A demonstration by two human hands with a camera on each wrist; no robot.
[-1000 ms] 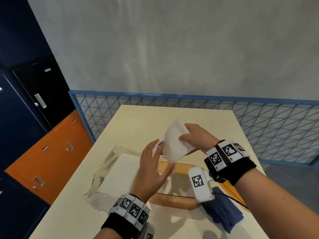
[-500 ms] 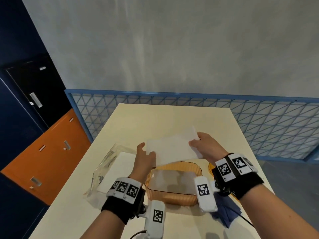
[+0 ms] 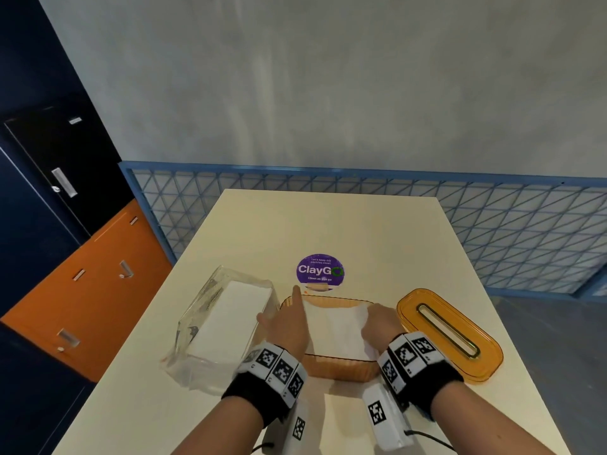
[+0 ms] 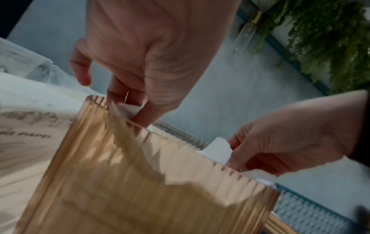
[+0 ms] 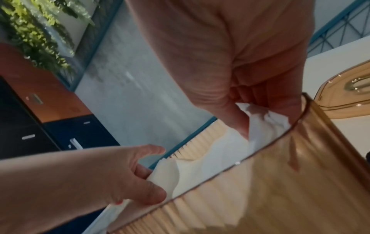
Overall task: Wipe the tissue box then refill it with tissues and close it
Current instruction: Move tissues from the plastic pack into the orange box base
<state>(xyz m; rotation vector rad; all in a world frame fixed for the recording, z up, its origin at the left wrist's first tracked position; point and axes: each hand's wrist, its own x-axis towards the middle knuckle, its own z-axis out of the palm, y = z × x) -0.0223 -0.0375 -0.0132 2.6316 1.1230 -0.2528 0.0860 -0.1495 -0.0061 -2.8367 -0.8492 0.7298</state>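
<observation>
- Refilling: your left hand and right hand each pinch an end of the tissues inside the tissue box.
- Next, release, then fit the lid.

We see even, soft daylight in the head view, with wide-angle bending toward nine and three o'clock; both wrist views look dimmer, motion-blurred and soft throughout.

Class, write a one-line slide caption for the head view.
Both hands, left hand and right hand, lower tissues into the amber box; lid beside.
</observation>
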